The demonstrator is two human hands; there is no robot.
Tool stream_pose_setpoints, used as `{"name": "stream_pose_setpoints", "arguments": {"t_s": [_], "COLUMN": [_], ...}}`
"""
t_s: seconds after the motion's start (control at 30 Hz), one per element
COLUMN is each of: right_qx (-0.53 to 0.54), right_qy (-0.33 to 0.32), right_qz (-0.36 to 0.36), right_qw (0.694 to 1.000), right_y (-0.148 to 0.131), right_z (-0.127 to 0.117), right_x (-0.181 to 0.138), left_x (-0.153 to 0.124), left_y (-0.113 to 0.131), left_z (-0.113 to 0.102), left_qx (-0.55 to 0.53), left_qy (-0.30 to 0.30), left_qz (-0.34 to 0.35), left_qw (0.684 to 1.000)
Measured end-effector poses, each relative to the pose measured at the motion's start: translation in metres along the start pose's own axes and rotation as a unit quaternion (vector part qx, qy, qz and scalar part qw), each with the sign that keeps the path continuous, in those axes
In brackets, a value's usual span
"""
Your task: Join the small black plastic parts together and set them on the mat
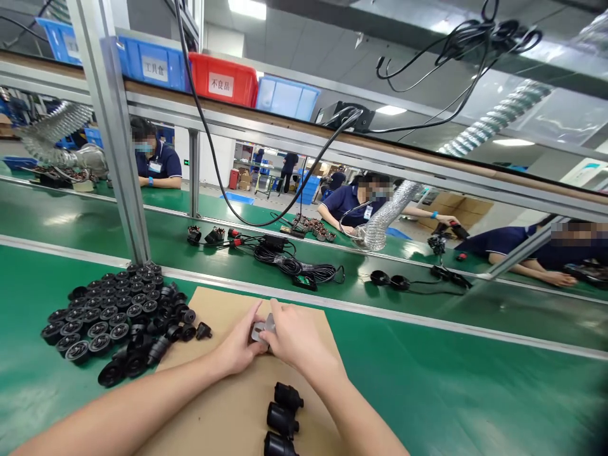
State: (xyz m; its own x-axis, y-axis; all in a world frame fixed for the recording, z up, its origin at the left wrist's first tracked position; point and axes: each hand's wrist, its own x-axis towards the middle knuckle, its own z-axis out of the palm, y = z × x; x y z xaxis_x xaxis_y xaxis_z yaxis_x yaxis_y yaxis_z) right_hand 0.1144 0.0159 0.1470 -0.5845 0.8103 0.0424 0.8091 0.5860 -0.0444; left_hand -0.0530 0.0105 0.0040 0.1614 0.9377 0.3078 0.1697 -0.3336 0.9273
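1. Work position: both bare hands are meeting above the tan sheet (228,405), which is lying on the green bench (451,380). The small grey piece (270,322) is sitting between the hands, near the far part of the sheet.
2. Left grip: the left hand (243,342) is holding the grey piece from its left side, thumb and fingers closing narrowly on it.
3. Right grip: the right hand (295,332) is holding the same spot from the right, its fingers covering much of the work. Whether the grey piece is one part or two is not showing clearly.
4. Step in hand: judging by the pose, the person is working the grey piece by hand, the two hands acting together. Whether a black part is lying hidden between the fingers, one cannot tell.
5. Surrounding parts: three black housings (281,418) are lying in a row on the sheet, nearer the person. Many black round parts (109,313) are standing in a cluster at left, and one small black part (204,330) is lying just beside them.
6. Next move: this is probably calling for a steady left hold, with the right fingertips adjusting the grey piece.
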Motion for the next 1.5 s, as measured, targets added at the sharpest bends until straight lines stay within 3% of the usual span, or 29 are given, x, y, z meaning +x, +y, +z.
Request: {"name": "stream_pose_setpoints", "arguments": {"t_s": [0.23, 0.33, 0.43, 0.5, 0.7, 0.83, 0.93, 1.03, 1.1, 1.2, 1.33, 1.4, 1.5], "right_qx": [-0.072, -0.141, -0.207, -0.225, -0.204, -0.188, -0.237, -0.28, -0.264, -0.21, -0.18, -0.191, -0.198], "right_qy": [-0.021, -0.035, -0.057, -0.077, -0.056, -0.067, -0.071, -0.037, -0.033, -0.061, -0.043, -0.03, -0.047], "right_qz": [-0.133, -0.241, -0.303, -0.291, -0.087, -0.081, -0.232, -0.425, -0.473, -0.429, -0.193, -0.128, -0.131], "right_qw": [0.988, 0.96, 0.928, 0.927, 0.974, 0.977, 0.941, 0.86, 0.84, 0.876, 0.963, 0.973, 0.97], "right_y": [0.04, 0.049, 0.044, 0.034, 0.006, 0.016, 0.033, 0.046, 0.047, 0.038, 0.011, 0.001, 0.002], "right_z": [-0.001, -0.005, -0.011, -0.013, -0.005, -0.007, -0.013, -0.015, -0.012, -0.005, 0.004, 0.006, 0.001], "right_x": [-0.008, 0.01, 0.027, 0.033, 0.022, 0.013, 0.02, 0.036, 0.046, 0.049, 0.03, 0.02, 0.012], "left_x": [0.005, 0.009, 0.012, 0.013, 0.011, 0.007, 0.006, 0.008, 0.009, 0.011, 0.01, 0.009, 0.006], "left_y": [-0.014, -0.018, -0.021, -0.021, -0.018, -0.017, -0.012, -0.004, 0.002, 0.005, 0.003, 0.002, 0.004], "left_z": [0.001, 0.004, 0.006, 0.008, 0.006, 0.003, 0.002, 0.003, 0.005, 0.008, 0.01, 0.01, 0.008], "left_qx": [-0.125, -0.11, -0.074, -0.051, -0.074, -0.081, -0.045, -0.016, -0.015, -0.009, -0.003, -0.007, -0.005], "left_qy": [-0.013, -0.022, 0.0, 0.017, 0.001, -0.025, -0.028, -0.01, 0.002, 0.021, 0.027, 0.026, 0.026], "left_qz": [0.01, 0.009, 0.004, 0.01, 0.021, 0.027, 0.006, -0.002, -0.014, -0.037, -0.042, -0.025, -0.013], "left_qw": [0.992, 0.994, 0.997, 0.999, 0.997, 0.996, 0.999, 1.0, 1.0, 0.999, 0.999, 0.999, 1.0]}}
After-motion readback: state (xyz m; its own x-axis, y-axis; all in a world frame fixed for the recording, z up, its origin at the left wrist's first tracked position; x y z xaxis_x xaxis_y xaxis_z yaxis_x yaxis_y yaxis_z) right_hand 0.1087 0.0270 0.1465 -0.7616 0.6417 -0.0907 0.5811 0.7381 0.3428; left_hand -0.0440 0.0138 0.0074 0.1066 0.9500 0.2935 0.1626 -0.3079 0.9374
